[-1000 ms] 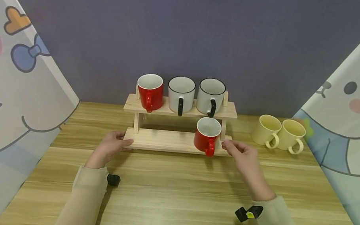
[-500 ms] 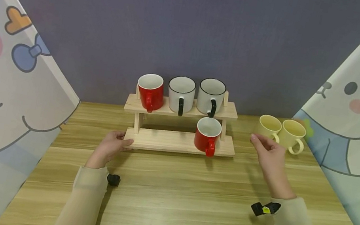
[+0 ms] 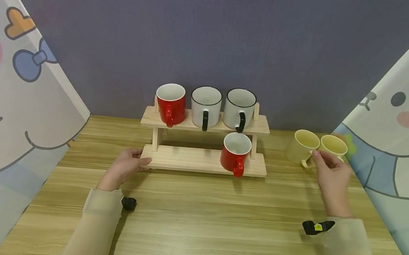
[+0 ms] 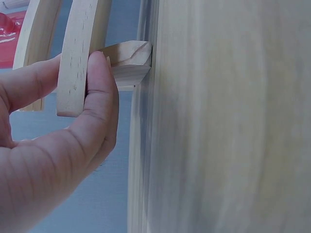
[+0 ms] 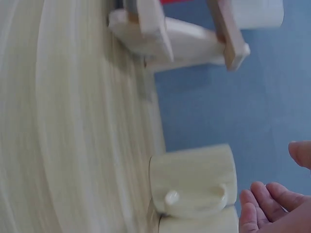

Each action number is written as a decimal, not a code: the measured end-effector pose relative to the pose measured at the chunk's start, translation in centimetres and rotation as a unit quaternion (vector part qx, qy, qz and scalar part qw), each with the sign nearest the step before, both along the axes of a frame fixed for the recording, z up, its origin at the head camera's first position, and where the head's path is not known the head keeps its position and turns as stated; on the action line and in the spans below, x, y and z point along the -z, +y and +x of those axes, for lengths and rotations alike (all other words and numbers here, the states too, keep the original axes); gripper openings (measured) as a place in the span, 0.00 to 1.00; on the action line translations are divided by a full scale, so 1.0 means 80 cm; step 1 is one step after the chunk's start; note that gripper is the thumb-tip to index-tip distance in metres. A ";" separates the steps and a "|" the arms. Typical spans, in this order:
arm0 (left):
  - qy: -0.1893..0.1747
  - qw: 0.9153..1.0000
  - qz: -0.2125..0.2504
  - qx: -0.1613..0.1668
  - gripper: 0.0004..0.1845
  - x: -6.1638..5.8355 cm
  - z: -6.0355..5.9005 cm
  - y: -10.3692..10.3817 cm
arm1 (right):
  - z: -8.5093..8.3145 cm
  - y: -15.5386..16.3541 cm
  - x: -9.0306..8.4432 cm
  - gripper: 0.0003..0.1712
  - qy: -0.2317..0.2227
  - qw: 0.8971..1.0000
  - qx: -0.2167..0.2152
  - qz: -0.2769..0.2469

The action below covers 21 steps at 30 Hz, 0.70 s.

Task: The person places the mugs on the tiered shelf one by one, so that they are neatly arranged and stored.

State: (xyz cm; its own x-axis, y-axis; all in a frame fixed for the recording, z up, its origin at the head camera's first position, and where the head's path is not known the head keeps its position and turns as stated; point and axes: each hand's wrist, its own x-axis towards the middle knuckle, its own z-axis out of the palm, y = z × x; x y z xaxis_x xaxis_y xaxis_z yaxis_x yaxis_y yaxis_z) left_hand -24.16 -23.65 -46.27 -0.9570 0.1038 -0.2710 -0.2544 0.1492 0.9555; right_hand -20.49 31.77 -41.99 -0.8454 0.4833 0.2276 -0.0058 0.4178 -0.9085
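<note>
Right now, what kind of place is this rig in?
Probably a staged tabletop recording booth, not a real kitchen: a bare wooden table, cartoon-printed curtains boxing it in on both sides, and a small wooden rack of mugs against a plain purple-grey wall.

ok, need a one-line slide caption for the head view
Left hand holds the two-tier wooden rack of mugs while the right hand reaches the two yellow mugs beside it.

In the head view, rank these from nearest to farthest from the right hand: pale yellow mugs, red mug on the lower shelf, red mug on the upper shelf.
From the right hand:
1. Pale yellow mugs, at its fingertips, far right.
2. Red mug on the lower shelf, centre.
3. Red mug on the upper shelf, far left.
</note>
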 end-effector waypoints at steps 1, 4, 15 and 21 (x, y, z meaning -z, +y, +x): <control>0.000 1.000 0.000 0.000 0.34 0.000 0.000 0.000 | 0.000 0.004 0.001 0.30 -0.006 1.000 0.005 0.000; 0.000 1.000 0.002 0.001 0.34 0.000 -0.001 0.000 | -0.001 0.013 0.005 0.33 -0.023 1.000 0.015 -0.006; 0.001 1.000 0.000 0.000 0.34 0.001 0.000 0.000 | -0.014 0.028 0.021 0.36 -0.085 0.996 0.002 0.033; 0.005 1.000 0.000 0.002 0.34 0.000 0.001 0.000 | -0.026 0.030 0.029 0.38 -0.096 0.994 -0.019 0.040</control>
State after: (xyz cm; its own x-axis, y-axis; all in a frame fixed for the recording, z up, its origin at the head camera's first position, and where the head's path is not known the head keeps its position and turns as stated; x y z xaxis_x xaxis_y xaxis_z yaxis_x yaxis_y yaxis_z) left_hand -24.08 -23.65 -46.31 -0.9592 0.1083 -0.2612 -0.2440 0.1498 0.9581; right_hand -22.59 34.14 -44.33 -0.8941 0.4373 0.0965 0.1474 0.4909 -0.8587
